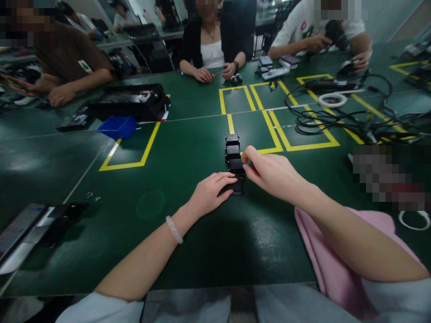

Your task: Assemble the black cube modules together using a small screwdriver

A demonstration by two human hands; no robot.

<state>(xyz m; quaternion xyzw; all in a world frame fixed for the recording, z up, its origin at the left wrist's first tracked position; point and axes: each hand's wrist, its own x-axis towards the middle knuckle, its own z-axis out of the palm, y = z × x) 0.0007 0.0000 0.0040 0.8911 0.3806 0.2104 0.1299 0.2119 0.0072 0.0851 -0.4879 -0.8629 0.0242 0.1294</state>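
A black jointed piece [233, 150] made of several blocky segments lies in a line on the green table, pointing away from me. My left hand [215, 187] holds its near end, with the fingers over the top and the thumb along the near side. Beside the third segment, my right hand [266, 168] is closed in a pinch, its fingertips at the segment's right edge. Whatever is between those fingertips is hidden or too small to make out.
Yellow tape outlines [279, 148] mark the table. A blue tray [117, 127] and a black casing [134, 101] stand at left. Black cables [313, 123] lie at right, and a pink cloth [316, 251] is under my right forearm. Several people sit across the table.
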